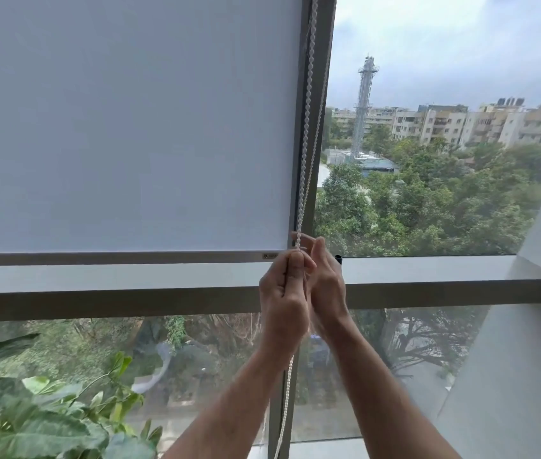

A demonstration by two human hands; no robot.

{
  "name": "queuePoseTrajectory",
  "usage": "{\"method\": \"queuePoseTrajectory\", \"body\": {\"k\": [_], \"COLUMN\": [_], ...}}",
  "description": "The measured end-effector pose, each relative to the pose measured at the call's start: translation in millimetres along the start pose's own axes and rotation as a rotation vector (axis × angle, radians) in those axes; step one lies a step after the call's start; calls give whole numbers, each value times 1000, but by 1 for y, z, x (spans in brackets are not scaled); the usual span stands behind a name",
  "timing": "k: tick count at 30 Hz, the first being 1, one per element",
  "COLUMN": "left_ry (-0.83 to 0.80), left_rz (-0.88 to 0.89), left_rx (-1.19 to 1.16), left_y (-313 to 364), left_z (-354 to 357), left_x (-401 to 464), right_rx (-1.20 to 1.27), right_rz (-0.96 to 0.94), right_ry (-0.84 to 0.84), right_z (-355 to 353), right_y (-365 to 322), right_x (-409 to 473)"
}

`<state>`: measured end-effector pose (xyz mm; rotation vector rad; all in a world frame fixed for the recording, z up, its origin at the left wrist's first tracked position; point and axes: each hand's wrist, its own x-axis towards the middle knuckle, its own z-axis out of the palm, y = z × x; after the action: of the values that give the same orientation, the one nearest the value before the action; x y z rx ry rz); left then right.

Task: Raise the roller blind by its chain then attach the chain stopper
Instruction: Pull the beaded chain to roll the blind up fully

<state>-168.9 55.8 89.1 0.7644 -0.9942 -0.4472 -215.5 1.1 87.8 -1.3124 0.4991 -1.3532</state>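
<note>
Left hand (284, 293) is fisted tight on the bead chain (307, 127); right hand (325, 286) pinches it just beside. Tugging the wrong strand would probably drop the roller blind (123, 127).

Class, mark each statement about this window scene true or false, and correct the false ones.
1. Both hands are at the bead chain. True: the left hand is closed round it, the right hand beside it.
2. The roller blind is fully raised. False: its bottom bar hangs just above the window ledge.
3. The chain hangs at the blind's left edge. False: it runs along the right edge.
4. A leafy plant stands at lower left. True.
</note>
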Motion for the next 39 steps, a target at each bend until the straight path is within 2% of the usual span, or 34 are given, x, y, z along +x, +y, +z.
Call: {"method": "queuePoseTrajectory", "body": {"k": [4, 7, 10, 13, 19, 22, 24, 27, 31, 35, 37, 39], "left_ry": [-9, -1, -14, -18, -136, -99, -29, -12, -83, -301, -308, -238], "left_rz": [-36, -67, -87, -61, -94, -35, -73, -36, 35, -53, -125, -161], "left_rx": [85, 118, 183, 228, 181, 272, 262, 278, 115, -125, -133, -118], "left_y": [-22, -32, -34, -42, -48, -50, -43, -17, 35, 87, 101, 104], "left_z": [-16, -25, -27, -33, -52, -61, -59, -48, -18, 8, 17, 23], "left_x": [-20, -34, -47, -56, -50, -35, -17, 9, 34, 54, 60, 58], "right_rx": [31, 103, 97, 102, 247, 209, 190, 156, 115, 120, 95, 45], "right_rz": [-137, -142, -75, -134, -223, -207, -201, -205, -226, -192, -154, -153], "right_ry": [-131, -201, -118, -25, -10, 18, 23, 20, 49, 51, 69, 66], "right_z": [25, 39, 51, 56, 46, 42, 40, 40, 38, 38, 35, 30], "right_y": [-54, -84, -100, -94, -72, -54, -42, -32, -30, -23, -13, -4], "right_x": [16, 21, 21, 9, -16, -28, -36, -45, -49, -57, -63, -69]}}
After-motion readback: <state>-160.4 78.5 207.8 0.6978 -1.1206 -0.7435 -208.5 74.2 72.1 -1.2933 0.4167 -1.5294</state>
